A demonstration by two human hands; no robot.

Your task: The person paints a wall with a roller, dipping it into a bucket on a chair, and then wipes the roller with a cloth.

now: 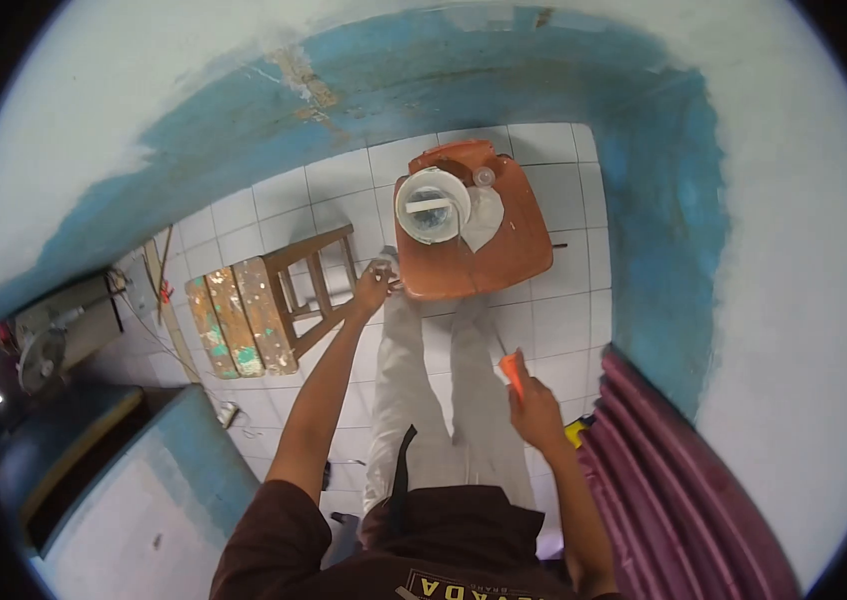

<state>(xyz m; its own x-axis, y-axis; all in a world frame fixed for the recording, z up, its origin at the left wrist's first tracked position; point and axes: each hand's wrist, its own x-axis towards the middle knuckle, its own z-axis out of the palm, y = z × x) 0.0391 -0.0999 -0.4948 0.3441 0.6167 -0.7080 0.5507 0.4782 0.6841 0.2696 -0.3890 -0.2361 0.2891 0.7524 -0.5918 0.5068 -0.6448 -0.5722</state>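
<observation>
Here we clasp an orange-handled tool (513, 373) in our right hand (539, 412), lower right of centre, our left hand (374, 288) near the orange chair (504, 260), left of centre, its grip we cannot tell.

A room in a home, its walls partly coated, is suggested. The far and right sides are enclosed by rough walls (664, 230), blue low down and white above. The floor is laid with white square tiles (554, 205). At near right, a pleated purple curtain (679, 490) is hung; at left, a paint-spattered wooden slatted stool (246, 315) is seen.
</observation>
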